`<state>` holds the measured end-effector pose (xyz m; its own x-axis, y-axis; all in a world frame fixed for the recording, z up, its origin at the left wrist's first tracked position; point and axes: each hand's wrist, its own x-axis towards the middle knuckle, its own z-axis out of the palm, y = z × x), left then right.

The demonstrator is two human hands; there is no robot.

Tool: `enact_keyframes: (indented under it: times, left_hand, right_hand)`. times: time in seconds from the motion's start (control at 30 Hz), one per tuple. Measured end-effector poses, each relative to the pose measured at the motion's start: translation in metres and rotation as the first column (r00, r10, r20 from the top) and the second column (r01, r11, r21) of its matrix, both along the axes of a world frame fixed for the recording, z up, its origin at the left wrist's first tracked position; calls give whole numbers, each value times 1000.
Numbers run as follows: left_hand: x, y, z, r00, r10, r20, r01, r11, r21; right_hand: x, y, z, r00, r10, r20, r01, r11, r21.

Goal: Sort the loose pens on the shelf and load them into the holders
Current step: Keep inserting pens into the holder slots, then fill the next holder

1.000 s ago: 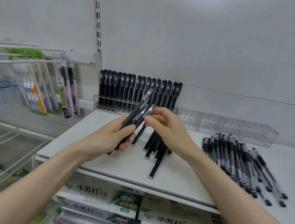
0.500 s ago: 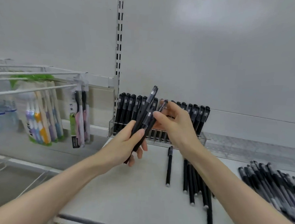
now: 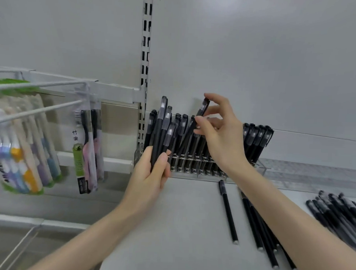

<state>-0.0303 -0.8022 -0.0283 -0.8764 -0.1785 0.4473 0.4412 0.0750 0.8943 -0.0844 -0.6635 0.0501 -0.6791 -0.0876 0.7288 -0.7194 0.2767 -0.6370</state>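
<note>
Head view showed the left hand (image 3: 148, 180) curled round a bundle of matte black capped pens (image 3: 159, 138), held upright just in front of the clear acrylic slotted holder (image 3: 137, 156) at the back of the pale grey shelf (image 3: 179, 226). The right hand (image 3: 220, 136) pinched one more black pen (image 3: 203, 106) between thumb and fingertips, tilted, its lower end down among the pens that stood in the holder.

That tilt looked like the main risk: the pen could wedge against its neighbours or miss a free slot. The right wrist hung close over the row and could have knocked standing pens askew. The bundle, gripped low, might also have fanned out and slipped.

The pen's tip was hidden behind the row, and the right hand covered the middle slots, so which were free could not be told. Loose black pens (image 3: 253, 221) lay on the shelf under the right forearm; a blurred pile of clear-barrelled pens (image 3: 337, 211) was cut off at the right edge.
</note>
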Motion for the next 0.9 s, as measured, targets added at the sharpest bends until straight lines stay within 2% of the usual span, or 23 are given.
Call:
enact_keyframes:
  times: [0.07,0.17,0.57,0.9]
  left_hand:
    - [2,0,0,999,-20,-30,20,1000,-4]
    - [4,0,1,998,-60,21,58,995,77]
    - [5,-3,1,999,-18,47,11,990,139]
    - [7,-5,4,996,-59,59,49,985,165]
  right_hand:
    - [-2,-2,-2,1000,-12,-22,13,999,39]
    - [-5,-3,-2,999,-16,-33,18,998,59]
    - [-9,-6,5,1000,5,-7,-4,990,140]
    - [-10,-5,-14,997,-70,31,51,911,408]
